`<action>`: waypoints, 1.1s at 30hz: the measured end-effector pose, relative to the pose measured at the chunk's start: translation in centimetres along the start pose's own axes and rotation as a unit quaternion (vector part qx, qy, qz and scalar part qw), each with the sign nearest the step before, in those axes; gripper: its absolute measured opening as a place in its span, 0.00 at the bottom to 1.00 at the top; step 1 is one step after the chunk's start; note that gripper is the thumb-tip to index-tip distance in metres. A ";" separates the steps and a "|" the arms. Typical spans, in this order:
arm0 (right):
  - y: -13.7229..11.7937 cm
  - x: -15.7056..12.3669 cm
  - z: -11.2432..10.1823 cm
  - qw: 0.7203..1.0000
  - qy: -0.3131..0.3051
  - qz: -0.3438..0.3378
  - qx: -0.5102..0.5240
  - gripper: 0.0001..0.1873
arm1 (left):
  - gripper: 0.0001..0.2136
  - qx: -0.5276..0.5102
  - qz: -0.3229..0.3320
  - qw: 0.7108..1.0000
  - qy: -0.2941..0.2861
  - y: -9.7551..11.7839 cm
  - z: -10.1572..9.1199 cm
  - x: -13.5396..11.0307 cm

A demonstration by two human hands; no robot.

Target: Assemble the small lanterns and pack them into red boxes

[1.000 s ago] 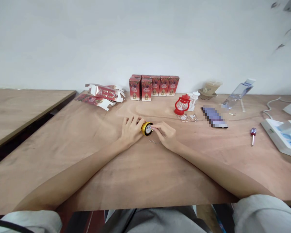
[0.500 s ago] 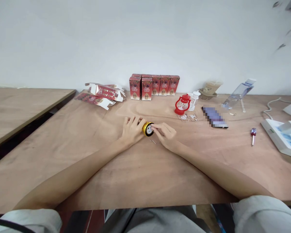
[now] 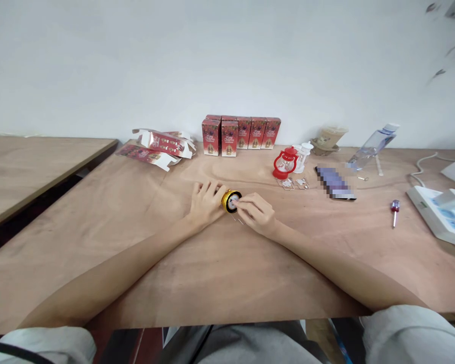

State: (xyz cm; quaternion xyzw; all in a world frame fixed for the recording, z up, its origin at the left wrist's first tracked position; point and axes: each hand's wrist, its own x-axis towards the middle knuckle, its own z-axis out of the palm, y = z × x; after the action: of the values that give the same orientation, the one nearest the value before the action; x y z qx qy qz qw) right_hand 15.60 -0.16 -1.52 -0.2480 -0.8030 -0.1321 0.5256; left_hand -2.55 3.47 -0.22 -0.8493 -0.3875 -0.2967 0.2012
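Note:
My left hand (image 3: pixel 207 205) is wrapped round a small gold lantern (image 3: pixel 225 203), which lies on its side with its round base toward me. The base has a black rim and a pale inner face with small dark spots. My right hand (image 3: pixel 258 213) has its thumb and fingertips pinched together at that face. Whatever sits between those fingertips is too small to make out. Just below the base, a thin wire-like piece (image 3: pixel 238 220) rests on the table. The lantern's upper part is hidden behind my left hand.
Beyond my hands stand several red boxes (image 3: pixel 229 139), with opened cartons (image 3: pixel 163 146) to their left. Rightward are a red lantern (image 3: pixel 285 163), a white lantern (image 3: pixel 303 157), a phone (image 3: pixel 335 183), a cup (image 3: pixel 329 139), a tilted bottle (image 3: pixel 373 146), a screwdriver (image 3: pixel 395 212) and a power strip (image 3: pixel 436 215).
My right fingertips have shifted slightly left and down, from the right edge of the base onto its face. My left hand and the lantern stay nearly in place.

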 end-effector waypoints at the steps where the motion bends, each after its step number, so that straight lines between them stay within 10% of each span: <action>1: 0.0 -0.1 0.0 1.000 -0.005 0.007 0.004 0.14 | 0.11 -0.004 -0.003 1.000 -0.002 0.0 0.0 0.0; 17: 0.3 0.8 -0.5 0.975 0.017 0.189 0.115 0.07 | 0.10 0.002 0.002 1.000 0.002 0.0 -0.2 0.1; 33: 0.0 1.0 -0.5 0.997 0.023 0.066 0.045 0.05 | 0.11 0.003 0.026 0.999 0.029 -0.2 0.2 0.0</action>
State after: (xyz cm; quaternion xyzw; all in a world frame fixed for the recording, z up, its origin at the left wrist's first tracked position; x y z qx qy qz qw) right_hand 15.64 -0.16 -0.46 -0.2732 -0.7780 -0.0666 0.5618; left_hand -2.64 3.70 -0.36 -0.8496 -0.3599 -0.3145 0.2230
